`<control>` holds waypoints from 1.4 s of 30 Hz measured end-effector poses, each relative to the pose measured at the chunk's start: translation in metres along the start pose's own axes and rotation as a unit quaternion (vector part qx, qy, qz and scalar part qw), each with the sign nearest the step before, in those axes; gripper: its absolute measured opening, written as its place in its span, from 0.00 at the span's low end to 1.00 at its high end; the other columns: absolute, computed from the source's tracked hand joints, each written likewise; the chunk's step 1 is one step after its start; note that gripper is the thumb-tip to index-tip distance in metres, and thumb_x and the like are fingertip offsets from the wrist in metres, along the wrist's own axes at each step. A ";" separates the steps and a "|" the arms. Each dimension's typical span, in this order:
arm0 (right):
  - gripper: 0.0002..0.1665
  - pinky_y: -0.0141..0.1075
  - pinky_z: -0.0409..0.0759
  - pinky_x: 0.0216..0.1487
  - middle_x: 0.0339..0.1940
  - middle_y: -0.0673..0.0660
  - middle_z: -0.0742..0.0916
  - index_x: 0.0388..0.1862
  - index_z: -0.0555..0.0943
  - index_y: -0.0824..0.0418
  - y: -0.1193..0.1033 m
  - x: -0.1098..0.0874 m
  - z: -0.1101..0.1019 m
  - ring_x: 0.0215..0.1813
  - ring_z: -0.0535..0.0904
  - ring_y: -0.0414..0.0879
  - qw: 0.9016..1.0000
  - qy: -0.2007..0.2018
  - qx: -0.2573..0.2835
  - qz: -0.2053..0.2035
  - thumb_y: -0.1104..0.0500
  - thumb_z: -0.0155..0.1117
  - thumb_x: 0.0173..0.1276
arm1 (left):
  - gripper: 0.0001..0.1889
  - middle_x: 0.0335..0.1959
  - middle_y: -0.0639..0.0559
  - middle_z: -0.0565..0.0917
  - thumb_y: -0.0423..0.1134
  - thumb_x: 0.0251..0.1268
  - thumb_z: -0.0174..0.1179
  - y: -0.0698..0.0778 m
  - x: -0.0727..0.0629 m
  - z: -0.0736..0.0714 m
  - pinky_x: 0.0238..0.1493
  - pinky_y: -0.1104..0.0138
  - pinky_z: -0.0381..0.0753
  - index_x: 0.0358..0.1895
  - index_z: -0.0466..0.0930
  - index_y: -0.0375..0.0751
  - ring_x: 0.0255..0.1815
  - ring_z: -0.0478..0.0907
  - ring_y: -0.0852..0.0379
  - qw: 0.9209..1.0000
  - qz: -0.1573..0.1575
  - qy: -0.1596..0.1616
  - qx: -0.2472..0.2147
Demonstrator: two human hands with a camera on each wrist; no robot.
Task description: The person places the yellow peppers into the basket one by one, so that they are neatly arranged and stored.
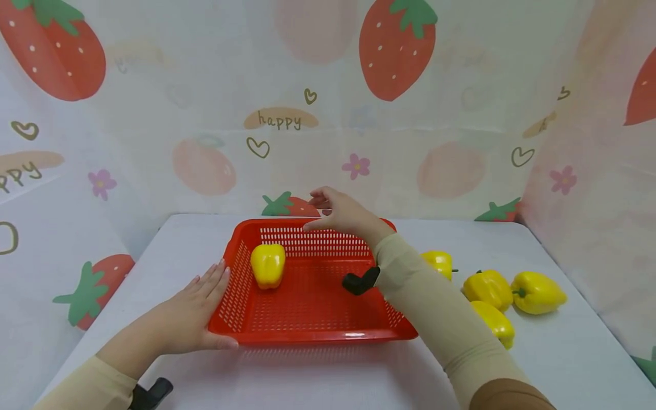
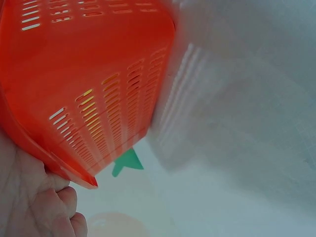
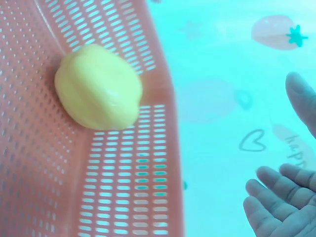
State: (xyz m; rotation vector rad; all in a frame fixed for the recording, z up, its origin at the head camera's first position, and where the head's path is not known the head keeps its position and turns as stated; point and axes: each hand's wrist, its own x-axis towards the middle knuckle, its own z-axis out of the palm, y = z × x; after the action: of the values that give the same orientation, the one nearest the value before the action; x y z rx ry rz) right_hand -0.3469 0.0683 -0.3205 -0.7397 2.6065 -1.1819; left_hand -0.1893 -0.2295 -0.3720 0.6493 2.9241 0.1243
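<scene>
A red plastic basket (image 1: 328, 337) with slotted walls stands on the table. Inside it, towards the back left, is one yellow bell pepper (image 1: 268, 266), seen larger in the right wrist view. My left hand (image 1: 187, 319) rests along the basket's left rim, fingers extended and thumb at the front corner. From below, the left wrist view shows that palm against the rim. Over the basket's back edge hovers my right hand (image 1: 348, 215), thumb and fingers spread apart. Nothing is in its grasp, and in the right wrist view its fingers (image 3: 276, 200) are clear of the basket.
Several yellow bell peppers lie on the white table (image 1: 558, 353) right of the basket, including one pepper (image 1: 489, 290) beside another pepper (image 1: 538, 292). My right forearm (image 1: 441, 319) partly covers that group. Strawberry-printed cloth (image 1: 400, 182) hangs behind and at both sides.
</scene>
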 end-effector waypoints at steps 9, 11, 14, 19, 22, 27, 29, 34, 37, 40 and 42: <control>0.44 0.40 0.66 0.64 0.59 0.55 0.74 0.64 0.62 0.57 -0.005 -0.020 -0.019 0.62 0.69 0.48 0.999 0.011 0.021 -0.028 0.51 0.73 0.51 | 0.67 0.72 0.38 0.45 0.80 0.33 0.52 -0.001 0.001 0.002 0.66 0.44 0.50 0.71 0.42 0.33 0.72 0.42 0.39 1.000 -0.002 0.004 -0.001; 0.45 0.39 0.66 0.64 0.60 0.54 0.73 0.65 0.61 0.56 -0.006 -0.028 -0.024 0.62 0.69 0.46 0.999 0.011 0.015 -0.028 0.51 0.72 0.52 | 0.67 0.72 0.38 0.45 0.80 0.33 0.52 0.000 0.001 0.001 0.66 0.44 0.50 0.71 0.43 0.33 0.72 0.42 0.39 1.000 -0.002 0.002 -0.003; 0.45 0.39 0.66 0.64 0.61 0.53 0.73 0.67 0.61 0.53 -0.006 -0.042 -0.033 0.63 0.68 0.46 0.999 0.012 0.003 -0.032 0.51 0.71 0.53 | 0.66 0.73 0.38 0.45 0.80 0.33 0.51 0.001 0.000 0.000 0.66 0.44 0.50 0.71 0.43 0.33 0.72 0.42 0.39 1.000 -0.004 -0.001 -0.004; 0.45 0.41 0.65 0.64 0.63 0.53 0.72 0.69 0.59 0.51 -0.003 -0.070 -0.051 0.63 0.67 0.48 0.999 0.015 -0.016 -0.029 0.52 0.70 0.54 | 0.66 0.72 0.38 0.46 0.78 0.34 0.53 0.001 0.000 0.000 0.65 0.43 0.50 0.71 0.42 0.33 0.71 0.43 0.39 1.000 -0.007 -0.006 -0.012; 0.46 0.42 0.65 0.64 0.63 0.54 0.72 0.69 0.58 0.50 -0.001 -0.087 -0.062 0.63 0.67 0.48 0.999 0.022 -0.020 -0.023 0.51 0.70 0.54 | 0.66 0.72 0.38 0.46 0.78 0.34 0.54 0.001 0.000 0.000 0.65 0.43 0.51 0.71 0.42 0.34 0.71 0.43 0.39 1.000 -0.010 -0.009 -0.017; 0.48 0.44 0.65 0.63 0.64 0.56 0.71 0.70 0.56 0.49 0.007 -0.112 -0.082 0.63 0.68 0.51 0.998 0.043 -0.022 -0.031 0.50 0.70 0.54 | 0.66 0.72 0.38 0.46 0.79 0.34 0.53 0.001 0.001 -0.001 0.65 0.43 0.50 0.71 0.43 0.34 0.71 0.43 0.39 1.000 -0.007 -0.005 -0.014; 0.47 0.45 0.65 0.63 0.64 0.57 0.70 0.71 0.56 0.49 0.011 -0.121 -0.088 0.63 0.67 0.52 0.998 0.050 -0.020 -0.036 0.51 0.69 0.55 | 0.66 0.72 0.38 0.46 0.78 0.34 0.53 0.000 0.001 -0.001 0.65 0.43 0.50 0.71 0.43 0.34 0.71 0.44 0.39 1.000 -0.005 -0.002 -0.012; 0.46 0.48 0.64 0.63 0.64 0.58 0.70 0.71 0.56 0.51 0.025 -0.143 -0.100 0.63 0.67 0.55 0.997 0.064 -0.029 -0.030 0.51 0.67 0.57 | 0.66 0.72 0.37 0.46 0.78 0.34 0.55 0.001 0.001 -0.002 0.65 0.42 0.51 0.71 0.43 0.33 0.71 0.44 0.39 1.000 -0.003 0.000 -0.017; 0.46 0.49 0.64 0.63 0.64 0.59 0.70 0.71 0.56 0.52 0.033 -0.157 -0.106 0.63 0.67 0.55 0.996 0.075 -0.035 -0.014 0.50 0.67 0.57 | 0.66 0.72 0.37 0.47 0.77 0.34 0.55 0.001 0.001 -0.001 0.64 0.42 0.51 0.71 0.43 0.33 0.71 0.44 0.39 1.000 -0.003 -0.001 -0.019; 0.46 0.51 0.64 0.63 0.64 0.60 0.70 0.71 0.55 0.51 0.042 -0.170 -0.112 0.63 0.67 0.57 0.996 0.081 -0.034 0.003 0.50 0.67 0.58 | 0.66 0.72 0.38 0.46 0.78 0.33 0.55 0.001 0.001 -0.001 0.64 0.43 0.52 0.71 0.42 0.34 0.71 0.44 0.39 1.000 -0.006 -0.002 -0.021; 0.46 0.52 0.64 0.62 0.64 0.60 0.69 0.71 0.55 0.51 0.049 -0.178 -0.114 0.63 0.66 0.58 0.996 0.081 -0.036 0.014 0.49 0.66 0.58 | 0.66 0.72 0.38 0.46 0.78 0.33 0.54 0.000 0.001 -0.001 0.64 0.42 0.52 0.71 0.42 0.34 0.71 0.44 0.39 1.000 -0.007 -0.003 -0.022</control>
State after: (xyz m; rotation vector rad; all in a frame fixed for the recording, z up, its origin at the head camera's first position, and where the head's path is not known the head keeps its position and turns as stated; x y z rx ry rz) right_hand -0.2529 0.2618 -0.2875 -0.6429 2.7960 -1.1925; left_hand -0.1899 -0.2289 -0.3711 0.6221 2.9100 0.1843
